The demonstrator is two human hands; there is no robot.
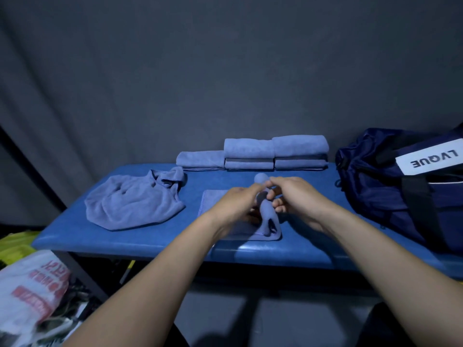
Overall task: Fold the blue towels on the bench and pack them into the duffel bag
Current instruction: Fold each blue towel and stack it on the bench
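A blue towel [268, 216] lies partly flat on the blue bench [130, 240], its right part lifted and bunched. My left hand [238, 204] and my right hand [293, 194] both pinch that raised fold above the bench's middle. A crumpled blue towel [132, 201] sits to the left. Several folded blue towels [250, 154] are stacked along the bench's back edge. The dark navy duffel bag [400, 186] with a white label stands on the bench's right end.
A white plastic bag [32, 284] with red print and yellow-green clutter [15, 246] lie on the floor at the lower left. A dark grey curtain [225, 71] hangs behind the bench.
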